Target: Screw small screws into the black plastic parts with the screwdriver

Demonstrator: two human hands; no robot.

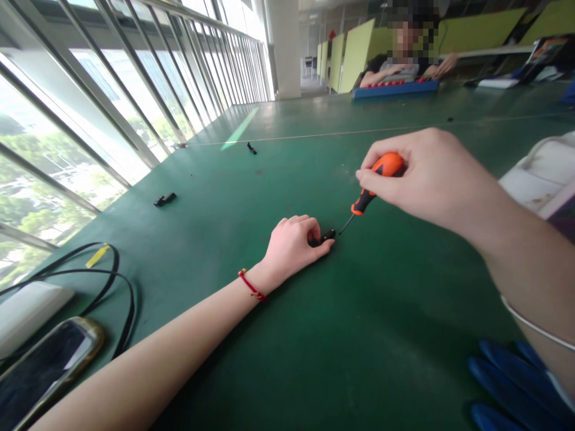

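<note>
Low on the green table (314, 335), my left hand (296, 242) is closed around a small black part (329, 234), whose end sticks out between thumb and forefinger. What the rest of that part looks like is hidden by the fingers. My right hand (417, 173) grips an orange and black screwdriver (365, 200) by its handle. The screwdriver slants down to the left, and its tip is close to the exposed end of the black part, seemingly just apart from it.
Two small black pieces (165, 199) (251, 148) lie farther off at left. A phone (49, 371), a white box (33, 314) and a black cable (119, 263) sit at near left. Blue gloves (516, 377) lie at lower right. Across the table, a person sits behind a blue tray (395, 90).
</note>
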